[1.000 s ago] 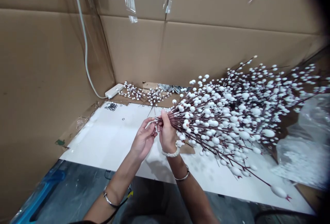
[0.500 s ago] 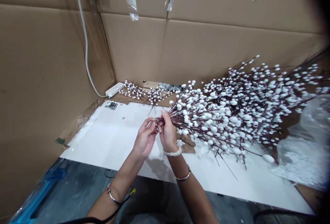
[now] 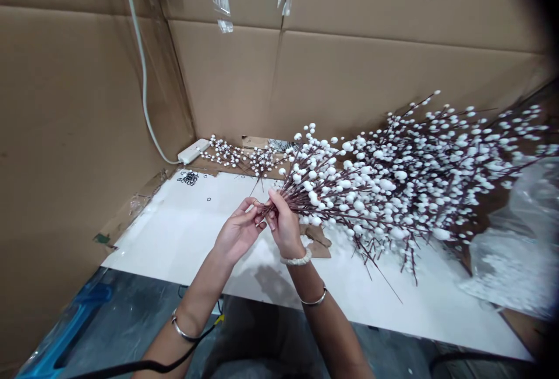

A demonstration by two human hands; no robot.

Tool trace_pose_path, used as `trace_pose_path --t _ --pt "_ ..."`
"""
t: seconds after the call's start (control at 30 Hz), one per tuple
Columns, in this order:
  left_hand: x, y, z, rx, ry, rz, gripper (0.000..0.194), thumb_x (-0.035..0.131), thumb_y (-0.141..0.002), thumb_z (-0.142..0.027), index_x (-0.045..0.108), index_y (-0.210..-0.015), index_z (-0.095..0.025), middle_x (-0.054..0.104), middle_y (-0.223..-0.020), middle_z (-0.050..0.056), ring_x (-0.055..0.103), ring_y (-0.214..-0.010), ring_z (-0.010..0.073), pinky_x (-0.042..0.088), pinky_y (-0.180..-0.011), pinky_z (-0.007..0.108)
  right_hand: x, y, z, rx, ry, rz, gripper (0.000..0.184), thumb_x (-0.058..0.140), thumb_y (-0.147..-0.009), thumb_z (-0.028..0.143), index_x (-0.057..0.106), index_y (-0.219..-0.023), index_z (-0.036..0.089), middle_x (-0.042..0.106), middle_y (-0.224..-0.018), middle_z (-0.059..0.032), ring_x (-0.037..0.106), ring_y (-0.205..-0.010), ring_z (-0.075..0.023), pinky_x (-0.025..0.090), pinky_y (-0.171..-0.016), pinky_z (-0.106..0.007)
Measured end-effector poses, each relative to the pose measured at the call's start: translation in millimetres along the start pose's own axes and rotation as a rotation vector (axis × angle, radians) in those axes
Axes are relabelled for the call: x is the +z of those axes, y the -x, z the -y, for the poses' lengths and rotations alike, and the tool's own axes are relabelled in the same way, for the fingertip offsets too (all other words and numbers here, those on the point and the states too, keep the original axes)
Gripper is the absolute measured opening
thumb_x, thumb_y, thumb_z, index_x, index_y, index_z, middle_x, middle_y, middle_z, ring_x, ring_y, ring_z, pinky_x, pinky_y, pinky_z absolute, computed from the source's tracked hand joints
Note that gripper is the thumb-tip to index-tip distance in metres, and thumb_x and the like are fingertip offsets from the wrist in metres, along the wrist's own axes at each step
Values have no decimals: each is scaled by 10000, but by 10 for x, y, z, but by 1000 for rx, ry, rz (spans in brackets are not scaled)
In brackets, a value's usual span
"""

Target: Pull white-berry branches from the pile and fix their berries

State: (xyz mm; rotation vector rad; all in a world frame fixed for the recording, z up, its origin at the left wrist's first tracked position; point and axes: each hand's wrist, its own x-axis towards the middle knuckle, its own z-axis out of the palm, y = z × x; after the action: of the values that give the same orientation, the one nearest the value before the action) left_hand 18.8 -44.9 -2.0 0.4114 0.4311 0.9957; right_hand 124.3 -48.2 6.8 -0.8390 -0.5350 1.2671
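A bunch of artificial berry stems [image 3: 332,192], brown with white oval berries, is gathered in front of me, berries fanning to the right. My right hand [image 3: 286,225] is closed around the stems just below the berries. At the stem ends on the left, the thumb and fingers of my left hand [image 3: 240,230] pinch together; whether a small ring is between them cannot be made out. Behind the bunch lies a large heap of similar berry stems [image 3: 454,163], partly overlapped by it. Two small berry sprigs [image 3: 262,160] rest at the back of the white board.
The white board [image 3: 174,233] covers the table. Small black rings [image 3: 190,178] lie piled at its back left, near a white power strip [image 3: 193,151]. Cardboard walls [image 3: 231,76] enclose the back and left. A clear plastic bag [image 3: 515,257] with white bits sits at right.
The held bunch has tilted and shifted slightly left, its upper berries fanning a little higher. My left hand has moved slightly left and still pinches at the stem ends.
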Motion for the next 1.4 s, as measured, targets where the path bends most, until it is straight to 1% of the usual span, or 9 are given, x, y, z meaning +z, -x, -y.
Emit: trace_pose_path --t 0.17,0.37,0.6,0.73,0.93,1.13,1.27,1.33,1.4 --pt "-13 -2 -44 -62 -41 10 208 811 -669 -144 661 -814 -138 612 -756 13 541 -669 100 439 -647 220 -33 23 26 -34 5 98 359 730 -753 395 491 -599 174 450 -465 81 298 -335 -15 139 -310 -177" --pt "35 38 -79 -113 -67 -47 208 805 -676 -136 669 -833 -137 601 -742 -3 538 -661 82 434 -616 201 -62 35 11 -50 -16 156 340 699 -804 379 501 -625 167 471 -475 87 247 -305 6 94 -317 -181" --pt "136 39 -45 10 -188 -140 335 867 -530 -154 707 -822 -110 666 -764 27 577 -683 102 450 -657 212 -1 36 49 42 -76 177 373 714 -760 430 506 -595 168 443 -417 93 219 -284 7 94 -314 -187" --pt "160 40 -45 181 -313 -190 313 843 -568 -197 720 -842 -111 693 -781 41 613 -722 119 463 -695 219 93 36 112 10 -11 101 376 761 -696 422 492 -595 179 427 -432 94 246 -323 -14 109 -318 -198" --pt "121 -19 -18 118 -213 -242 284 829 -582 -158 695 -829 -114 677 -737 14 579 -610 72 459 -622 191 239 -47 82 -89 100 -44 418 752 -678 316 374 -544 200 339 -450 104 295 -433 -43 245 -418 -211" --pt "80 -73 51 134 -132 -241 239 818 -607 -145 674 -796 -118 662 -719 -11 581 -622 64 479 -641 183 349 -96 -2 37 66 -183 314 741 -638 308 449 -585 205 398 -500 91 353 -488 -73 263 -441 -232" --pt "76 -73 61 195 -132 -240 253 820 -597 -144 679 -806 -127 687 -752 -5 605 -661 75 482 -673 189 362 -86 20 30 21 -81 202 742 -618 265 553 -604 194 522 -591 66 457 -586 -89 373 -525 -211" --pt "77 -67 55 232 -147 -235 280 829 -584 -148 682 -822 -130 702 -772 6 616 -674 83 483 -694 202 352 -66 55 30 27 13 97 711 -643 258 640 -649 191 633 -725 30 542 -724 -112 439 -642 -208" --pt "81 -56 45 267 -159 -218 310 853 -566 -173 683 -822 -135 706 -774 12 630 -691 95 486 -715 216 335 -30 97 45 43 110 87 675 -677 273 698 -699 192 693 -861 -1 582 -869 -141 463 -770 -226"
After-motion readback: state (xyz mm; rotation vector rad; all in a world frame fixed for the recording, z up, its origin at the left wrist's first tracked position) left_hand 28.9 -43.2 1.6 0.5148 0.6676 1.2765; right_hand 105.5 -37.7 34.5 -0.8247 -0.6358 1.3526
